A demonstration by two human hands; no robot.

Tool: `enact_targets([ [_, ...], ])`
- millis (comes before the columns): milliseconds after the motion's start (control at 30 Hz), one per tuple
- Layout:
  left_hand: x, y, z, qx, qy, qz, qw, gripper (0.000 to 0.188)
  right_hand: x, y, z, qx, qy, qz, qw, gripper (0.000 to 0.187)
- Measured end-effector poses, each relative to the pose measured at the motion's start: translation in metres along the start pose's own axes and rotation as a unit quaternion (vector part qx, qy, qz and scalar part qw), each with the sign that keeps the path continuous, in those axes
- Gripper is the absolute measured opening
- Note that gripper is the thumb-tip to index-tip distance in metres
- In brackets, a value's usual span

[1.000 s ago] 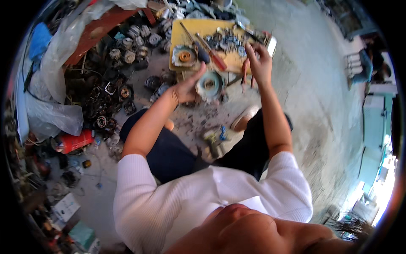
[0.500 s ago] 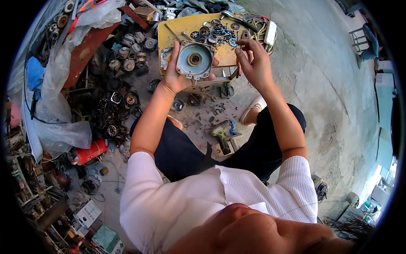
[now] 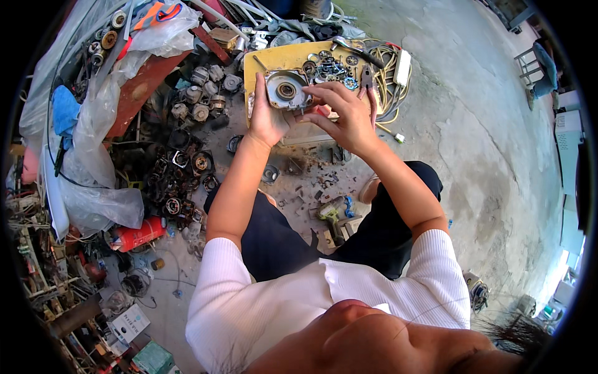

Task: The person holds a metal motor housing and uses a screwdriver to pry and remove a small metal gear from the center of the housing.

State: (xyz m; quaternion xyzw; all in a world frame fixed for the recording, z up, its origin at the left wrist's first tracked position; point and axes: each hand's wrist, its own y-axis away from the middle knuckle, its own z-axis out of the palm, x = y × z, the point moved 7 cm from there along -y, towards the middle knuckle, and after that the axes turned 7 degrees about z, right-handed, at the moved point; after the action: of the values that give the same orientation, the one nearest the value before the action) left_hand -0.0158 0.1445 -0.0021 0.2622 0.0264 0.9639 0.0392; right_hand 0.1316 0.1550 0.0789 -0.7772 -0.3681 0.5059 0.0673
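Observation:
A round grey metal motor end cover [image 3: 286,91], with squared corner lugs and a ring-shaped bearing in its middle, faces up over the near edge of a yellow board. My left hand [image 3: 268,120] is closed around its left and lower side, thumb up along the rim. My right hand [image 3: 344,116] grips the cover's right rim, index finger on top and thumb at the lower edge. Whether a small part sits between those fingers is hidden. Pliers [image 3: 367,77] with reddish handles lie just beyond my right hand, partly covered by it.
The yellow board [image 3: 256,60] carries gears, rings and small metal parts [image 3: 333,65], plus a ratchet-like tool [image 3: 358,51]. Coiled cable and a white power strip [image 3: 402,67] lie to its right. A green drill [image 3: 330,215] rests between my legs. Motor parts [image 3: 202,100] crowd the left floor.
My right hand has come left and down from above the board's right side to the cover's rim. My left hand still holds the cover. The view has shifted slightly.

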Motion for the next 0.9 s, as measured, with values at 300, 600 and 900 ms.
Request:
enact_targets([
  [300,0.001,-0.016,-0.003,-0.062,0.066,-0.045,0.995,0.084,0.019,-0.017,0.015,-0.026,0.026,-0.027,0.999,0.029],
  [600,0.002,-0.020,0.006,0.028,-0.179,-0.026,0.983,0.076,0.038,-0.022,0.009,-0.120,-0.107,0.086,0.983,0.028],
  [900,-0.017,-0.016,0.004,-0.002,-0.181,-0.133,0.974,0.068,0.025,-0.019,0.007,-0.160,-0.040,0.000,0.986,0.021],
])
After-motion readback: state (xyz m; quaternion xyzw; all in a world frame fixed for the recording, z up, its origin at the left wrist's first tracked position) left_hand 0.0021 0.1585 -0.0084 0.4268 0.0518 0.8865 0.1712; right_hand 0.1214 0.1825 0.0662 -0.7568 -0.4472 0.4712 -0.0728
